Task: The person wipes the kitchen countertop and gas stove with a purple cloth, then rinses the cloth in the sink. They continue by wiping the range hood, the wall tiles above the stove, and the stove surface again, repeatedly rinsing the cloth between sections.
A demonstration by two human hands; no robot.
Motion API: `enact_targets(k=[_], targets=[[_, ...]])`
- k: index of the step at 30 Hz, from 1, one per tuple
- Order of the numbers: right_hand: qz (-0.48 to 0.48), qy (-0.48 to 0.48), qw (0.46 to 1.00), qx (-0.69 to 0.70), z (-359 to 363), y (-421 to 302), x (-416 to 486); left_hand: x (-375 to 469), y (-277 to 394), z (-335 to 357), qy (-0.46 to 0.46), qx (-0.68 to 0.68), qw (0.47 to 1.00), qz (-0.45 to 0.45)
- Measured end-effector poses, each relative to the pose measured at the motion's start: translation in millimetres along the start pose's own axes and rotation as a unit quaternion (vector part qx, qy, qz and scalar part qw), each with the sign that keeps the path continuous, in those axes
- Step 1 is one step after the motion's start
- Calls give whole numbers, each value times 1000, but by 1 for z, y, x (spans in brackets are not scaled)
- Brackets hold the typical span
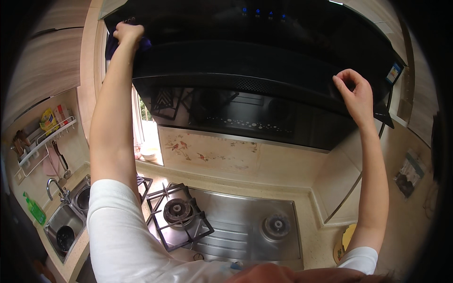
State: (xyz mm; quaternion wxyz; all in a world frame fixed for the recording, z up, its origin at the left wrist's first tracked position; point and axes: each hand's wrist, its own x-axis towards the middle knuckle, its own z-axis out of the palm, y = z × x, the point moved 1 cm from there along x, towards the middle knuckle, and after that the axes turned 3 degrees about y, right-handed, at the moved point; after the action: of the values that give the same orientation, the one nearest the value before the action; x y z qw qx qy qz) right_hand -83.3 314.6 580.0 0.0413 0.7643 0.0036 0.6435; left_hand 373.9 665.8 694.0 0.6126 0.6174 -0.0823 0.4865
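My left hand [129, 33] is at the upper left of a black range hood [226, 58]. Its fingers are closed on a dark purple cloth [144, 43], which lies against the hood's glossy front. Raised before the hood's lower right part, my right hand [355, 93] has its fingers curled and the thumb close to the index finger. Nothing shows in it, and whether it touches the hood is unclear. Blue touch controls [264, 13] glow at the top of the hood.
Below stands a steel gas hob [244, 208] with a black pan support [208, 230] over its left burner. At left are a sink [53, 224] holding a black pan [65, 238], a green bottle [35, 210] and a wall rack [47, 139]. A yellow round container [341, 240] sits at right.
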Motion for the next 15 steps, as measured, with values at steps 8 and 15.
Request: enact_targets(k=[8, 15], targets=[[33, -17, 999, 2, 3, 0, 4, -204, 134, 5, -167, -155, 903, 364], [54, -24, 998, 7, -1, 2, 3, -105, 69, -9, -32, -108, 933, 343]])
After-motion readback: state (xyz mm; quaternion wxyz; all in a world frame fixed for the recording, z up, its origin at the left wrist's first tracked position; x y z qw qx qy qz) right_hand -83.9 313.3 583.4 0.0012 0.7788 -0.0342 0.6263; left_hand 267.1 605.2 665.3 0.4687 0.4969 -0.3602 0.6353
